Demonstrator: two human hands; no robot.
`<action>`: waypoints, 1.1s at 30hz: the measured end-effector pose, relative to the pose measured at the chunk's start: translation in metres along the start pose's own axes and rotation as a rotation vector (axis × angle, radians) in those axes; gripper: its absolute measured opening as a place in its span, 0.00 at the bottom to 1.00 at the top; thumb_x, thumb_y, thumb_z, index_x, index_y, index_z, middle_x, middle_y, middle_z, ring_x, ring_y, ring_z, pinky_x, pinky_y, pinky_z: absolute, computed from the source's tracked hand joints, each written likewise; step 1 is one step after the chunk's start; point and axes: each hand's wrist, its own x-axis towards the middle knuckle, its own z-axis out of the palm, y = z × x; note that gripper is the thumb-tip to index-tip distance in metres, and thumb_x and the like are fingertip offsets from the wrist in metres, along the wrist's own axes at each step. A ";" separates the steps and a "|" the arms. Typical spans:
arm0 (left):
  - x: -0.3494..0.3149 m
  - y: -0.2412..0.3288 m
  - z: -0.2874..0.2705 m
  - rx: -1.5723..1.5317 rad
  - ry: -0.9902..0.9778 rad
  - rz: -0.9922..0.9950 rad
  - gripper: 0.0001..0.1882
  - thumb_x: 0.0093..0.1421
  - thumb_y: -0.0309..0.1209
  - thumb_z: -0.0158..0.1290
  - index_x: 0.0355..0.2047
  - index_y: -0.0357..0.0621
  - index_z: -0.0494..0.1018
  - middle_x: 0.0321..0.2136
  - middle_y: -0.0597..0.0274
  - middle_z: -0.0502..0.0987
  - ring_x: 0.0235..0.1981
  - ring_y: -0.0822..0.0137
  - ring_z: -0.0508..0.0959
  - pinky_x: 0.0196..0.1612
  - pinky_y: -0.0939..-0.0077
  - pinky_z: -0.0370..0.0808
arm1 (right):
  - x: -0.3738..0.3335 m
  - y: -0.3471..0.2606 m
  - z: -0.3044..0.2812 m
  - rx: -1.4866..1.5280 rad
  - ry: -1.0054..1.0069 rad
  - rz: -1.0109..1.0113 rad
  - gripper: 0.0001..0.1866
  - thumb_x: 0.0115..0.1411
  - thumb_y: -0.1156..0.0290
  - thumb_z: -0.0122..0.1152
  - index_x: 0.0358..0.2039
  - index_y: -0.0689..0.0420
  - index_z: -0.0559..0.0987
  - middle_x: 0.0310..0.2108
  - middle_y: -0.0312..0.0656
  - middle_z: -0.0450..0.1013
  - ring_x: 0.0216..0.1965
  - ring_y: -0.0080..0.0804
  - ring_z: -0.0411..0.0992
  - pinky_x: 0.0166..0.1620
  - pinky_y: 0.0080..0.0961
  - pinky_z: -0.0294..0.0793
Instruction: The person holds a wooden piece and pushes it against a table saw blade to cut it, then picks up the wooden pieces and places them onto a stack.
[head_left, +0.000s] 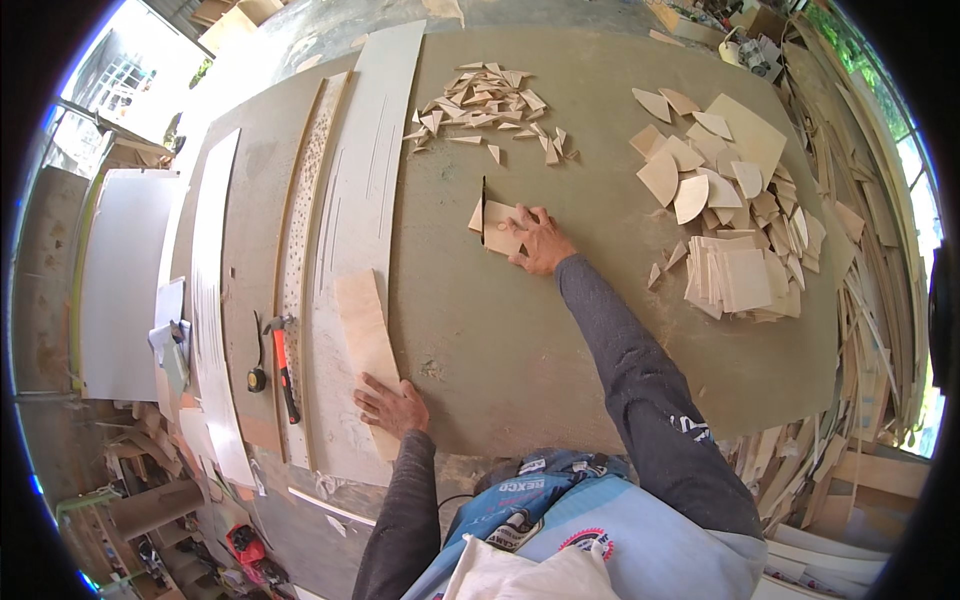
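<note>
A thin dark saw blade (484, 187) stands up through a slot in the brown work surface. My right hand (543, 241) is closed, its bent fingers gripping a small pale plywood piece (494, 214) right beside the blade. A corner of pale wood shows on the blade's left side. Nearer to me on the left, my left hand (396, 406) lies with fingers spread on a long plywood strip (362, 318). That strip rests partly on a wide white board (372, 150).
Small wedge-shaped offcuts (490, 98) lie in a heap beyond the blade. Quarter-round pieces (692, 198) and square plywood pieces (745, 278) are piled at right. A hammer (285, 370) and a tape measure (257, 379) lie at left. Timber strips (870, 190) are stacked along the right side.
</note>
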 end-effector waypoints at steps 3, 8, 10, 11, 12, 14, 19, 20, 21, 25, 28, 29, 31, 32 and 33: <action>-0.001 0.001 -0.001 0.007 -0.028 0.001 0.48 0.66 0.50 0.52 0.77 0.49 0.39 0.73 0.34 0.44 0.76 0.41 0.43 0.73 0.36 0.43 | -0.016 -0.007 0.006 -0.020 -0.002 -0.018 0.43 0.61 0.46 0.65 0.71 0.53 0.66 0.75 0.54 0.50 0.69 0.51 0.53 0.70 0.47 0.60; 0.002 -0.002 0.001 0.011 -0.033 -0.007 0.48 0.67 0.50 0.51 0.77 0.50 0.38 0.73 0.35 0.44 0.76 0.41 0.43 0.73 0.36 0.42 | -0.022 -0.013 0.010 -0.021 0.035 -0.024 0.42 0.61 0.46 0.64 0.71 0.53 0.66 0.75 0.54 0.50 0.68 0.51 0.53 0.69 0.47 0.60; 0.003 -0.001 0.001 0.019 -0.040 -0.012 0.48 0.67 0.51 0.51 0.77 0.50 0.38 0.73 0.35 0.44 0.76 0.41 0.43 0.73 0.36 0.43 | -0.023 -0.015 0.007 -0.022 0.022 -0.022 0.42 0.61 0.46 0.64 0.70 0.53 0.66 0.75 0.53 0.50 0.68 0.51 0.53 0.69 0.47 0.60; 0.003 -0.002 0.001 0.021 -0.035 -0.014 0.48 0.67 0.51 0.51 0.77 0.50 0.38 0.73 0.35 0.44 0.76 0.41 0.43 0.73 0.36 0.43 | -0.023 -0.018 0.003 -0.023 -0.003 -0.022 0.42 0.61 0.47 0.63 0.70 0.53 0.66 0.75 0.53 0.50 0.68 0.51 0.53 0.69 0.47 0.59; 0.003 -0.004 0.001 0.023 -0.029 -0.017 0.48 0.67 0.51 0.51 0.77 0.50 0.38 0.73 0.35 0.44 0.76 0.41 0.43 0.73 0.36 0.43 | -0.023 -0.022 -0.001 -0.024 -0.027 -0.022 0.41 0.61 0.47 0.63 0.70 0.54 0.66 0.74 0.53 0.50 0.68 0.51 0.52 0.69 0.48 0.59; 0.002 0.000 0.000 0.019 -0.030 -0.011 0.48 0.67 0.51 0.51 0.77 0.50 0.38 0.73 0.35 0.44 0.76 0.41 0.43 0.73 0.36 0.43 | -0.027 -0.022 0.009 -0.016 0.008 0.001 0.41 0.61 0.48 0.63 0.70 0.54 0.66 0.74 0.52 0.51 0.69 0.51 0.52 0.70 0.49 0.58; 0.002 -0.001 0.000 -0.014 -0.044 -0.013 0.50 0.65 0.50 0.52 0.77 0.49 0.38 0.74 0.33 0.42 0.76 0.40 0.42 0.74 0.37 0.40 | -0.030 -0.028 0.017 0.025 0.071 0.037 0.40 0.60 0.50 0.64 0.70 0.54 0.66 0.74 0.52 0.51 0.69 0.52 0.52 0.69 0.50 0.58; 0.003 -0.001 0.000 -0.012 -0.053 -0.019 0.50 0.65 0.50 0.52 0.77 0.49 0.38 0.74 0.33 0.42 0.76 0.41 0.42 0.74 0.37 0.40 | -0.029 -0.029 0.016 0.025 0.069 0.041 0.40 0.60 0.50 0.64 0.70 0.54 0.66 0.74 0.53 0.51 0.69 0.52 0.51 0.69 0.50 0.58; 0.003 0.000 -0.001 -0.010 -0.062 -0.025 0.50 0.65 0.50 0.52 0.77 0.49 0.38 0.74 0.33 0.42 0.76 0.41 0.41 0.74 0.37 0.40 | -0.029 -0.030 0.015 0.025 0.068 0.044 0.41 0.60 0.50 0.64 0.70 0.54 0.66 0.74 0.53 0.51 0.69 0.52 0.51 0.69 0.50 0.58; 0.005 -0.002 0.001 0.005 -0.073 -0.033 0.50 0.65 0.51 0.52 0.77 0.49 0.37 0.74 0.33 0.42 0.76 0.41 0.41 0.74 0.37 0.40 | -0.026 -0.030 0.013 0.028 0.055 0.047 0.40 0.60 0.51 0.65 0.69 0.54 0.67 0.73 0.53 0.52 0.69 0.52 0.51 0.68 0.51 0.58; 0.005 -0.003 0.004 0.005 -0.062 -0.027 0.50 0.65 0.51 0.52 0.77 0.49 0.36 0.74 0.33 0.42 0.76 0.41 0.41 0.74 0.37 0.40 | -0.025 -0.029 0.014 0.024 0.067 0.058 0.39 0.60 0.51 0.64 0.69 0.53 0.67 0.73 0.52 0.52 0.69 0.51 0.51 0.68 0.53 0.58; 0.005 -0.003 0.005 0.007 -0.060 -0.026 0.51 0.65 0.51 0.52 0.77 0.50 0.36 0.74 0.33 0.42 0.76 0.41 0.41 0.74 0.37 0.40 | -0.024 -0.029 0.014 0.022 0.066 0.059 0.39 0.60 0.51 0.64 0.69 0.53 0.67 0.73 0.52 0.52 0.69 0.51 0.51 0.68 0.53 0.58; 0.005 -0.004 0.006 0.011 -0.056 -0.023 0.51 0.65 0.51 0.52 0.77 0.50 0.36 0.74 0.33 0.42 0.76 0.41 0.41 0.74 0.37 0.41 | -0.023 -0.030 0.012 0.025 0.058 0.066 0.39 0.60 0.51 0.64 0.69 0.53 0.68 0.73 0.52 0.52 0.68 0.51 0.51 0.67 0.55 0.58; 0.004 -0.004 0.005 0.010 -0.058 -0.024 0.51 0.65 0.51 0.52 0.77 0.50 0.36 0.74 0.33 0.42 0.76 0.41 0.41 0.74 0.37 0.41 | -0.022 -0.031 0.011 0.030 0.052 0.074 0.39 0.60 0.51 0.64 0.69 0.53 0.68 0.73 0.51 0.52 0.68 0.51 0.52 0.67 0.55 0.58; 0.004 -0.003 0.004 0.010 -0.060 -0.026 0.50 0.65 0.51 0.52 0.77 0.50 0.36 0.74 0.33 0.42 0.76 0.41 0.41 0.73 0.37 0.41 | -0.022 -0.032 0.010 0.035 0.046 0.081 0.39 0.60 0.50 0.64 0.69 0.53 0.68 0.72 0.51 0.52 0.68 0.51 0.52 0.67 0.56 0.57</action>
